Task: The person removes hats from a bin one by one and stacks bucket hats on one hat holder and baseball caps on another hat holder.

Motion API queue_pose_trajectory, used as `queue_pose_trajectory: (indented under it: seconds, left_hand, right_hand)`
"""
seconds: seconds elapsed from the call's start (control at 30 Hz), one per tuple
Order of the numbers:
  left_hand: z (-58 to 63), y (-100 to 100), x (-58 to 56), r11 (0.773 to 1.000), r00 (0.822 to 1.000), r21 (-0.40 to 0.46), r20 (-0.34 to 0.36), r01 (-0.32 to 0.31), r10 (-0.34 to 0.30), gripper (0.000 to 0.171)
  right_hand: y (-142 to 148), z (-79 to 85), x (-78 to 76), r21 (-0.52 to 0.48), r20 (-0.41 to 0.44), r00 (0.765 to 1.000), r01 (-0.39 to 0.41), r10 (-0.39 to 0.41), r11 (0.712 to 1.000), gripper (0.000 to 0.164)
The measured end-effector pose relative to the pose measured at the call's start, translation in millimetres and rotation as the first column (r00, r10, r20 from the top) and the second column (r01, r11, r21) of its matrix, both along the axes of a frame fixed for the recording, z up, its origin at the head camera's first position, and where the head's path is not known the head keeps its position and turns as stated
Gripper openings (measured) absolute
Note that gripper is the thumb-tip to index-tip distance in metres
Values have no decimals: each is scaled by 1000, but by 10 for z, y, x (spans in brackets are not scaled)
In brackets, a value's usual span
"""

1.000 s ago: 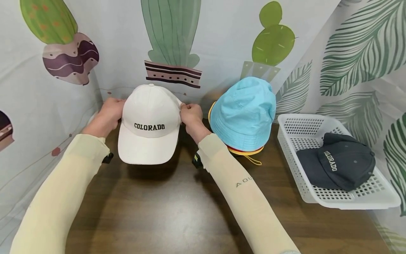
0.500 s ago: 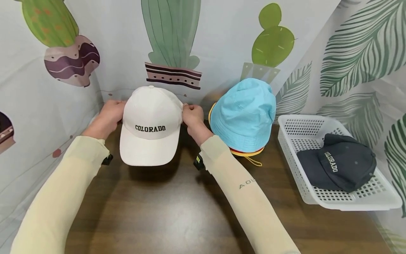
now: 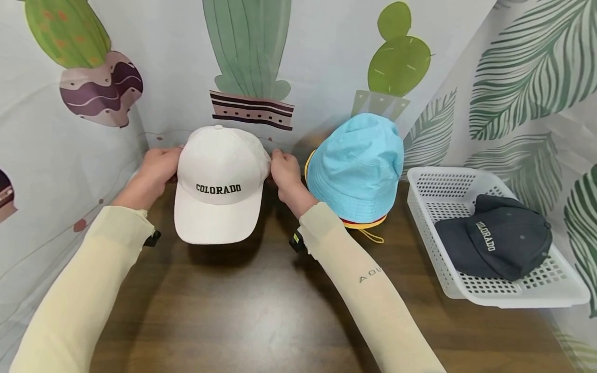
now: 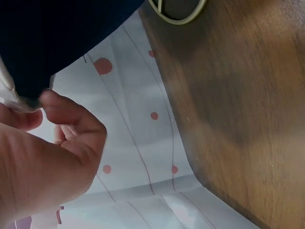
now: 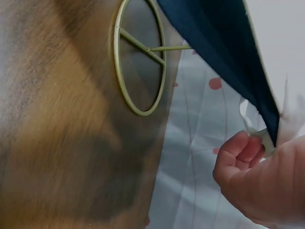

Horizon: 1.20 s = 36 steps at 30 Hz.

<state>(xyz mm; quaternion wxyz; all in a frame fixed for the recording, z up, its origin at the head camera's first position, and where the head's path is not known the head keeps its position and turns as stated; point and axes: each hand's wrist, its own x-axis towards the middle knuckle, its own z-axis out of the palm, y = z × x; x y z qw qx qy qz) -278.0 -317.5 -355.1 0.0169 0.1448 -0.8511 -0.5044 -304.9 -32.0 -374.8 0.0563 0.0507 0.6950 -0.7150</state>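
A white baseball cap (image 3: 219, 171) lettered COLORADO faces the head camera, its brim toward the front and its underside dark navy in both wrist views. My left hand (image 3: 157, 167) pinches the cap's lower edge on the left, thumb and finger meeting at the rim in the left wrist view. At the opposite edge my right hand (image 3: 288, 173) pinches the rim near a pale strap (image 5: 245, 117). Below the cap, a gold wire stand with a ring base (image 5: 119, 71) stands on the table; its upper part is hidden by the cap.
Right of the white cap stands a light blue bucket hat (image 3: 359, 166) with a yellow-edged brim and hanging cord. Farther right, a white plastic basket (image 3: 429, 254) holds a dark grey COLORADO cap (image 3: 503, 238). Printed cloth (image 3: 177, 62) hangs behind the brown wooden table (image 3: 261, 311).
Both wrists have dropped slightly and spread a little apart, the right hand edging right. The cap's right side bulges out slightly more; both hands keep their hold.
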Motion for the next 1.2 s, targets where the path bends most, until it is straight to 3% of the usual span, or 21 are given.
queue_pose_trajectory:
  seconds: [0.27,0.43,0.57,0.73,0.97,1.07,1.2]
  left_hand:
    - [51,25,57,999,1000,-43,24,-18,19,78]
    - [82,62,125,999,999,-34,-35,-32,31,91]
    - [85,94,191,999,994,-31,-108,-30,27,85]
    - [81,162,287,998,976,-27,-212,-55,48,68]
    - [126,229,477,993,935,-84,-353,-78,43,67]
    - [140,284,587,988,897,-125,-441,-93,29,62]
    - [149,402,728,984,831,-136,-556,-117,22,50]
  right_hand:
    - [49,45,108,125,-94,996,-1,13,992,51]
    - [90,76,202,155,-196,980,-2,32,988,47]
    - [120,103,282,154,-274,961,-2,44,988,48]
    - [178,124,396,163,-386,919,-14,77,987,51]
    - [287,130,591,180,-522,844,-31,122,983,49]
    - [346,136,680,170,-559,817,-53,141,984,49]
    - [429,145,801,153,-608,775,-98,172,983,50]
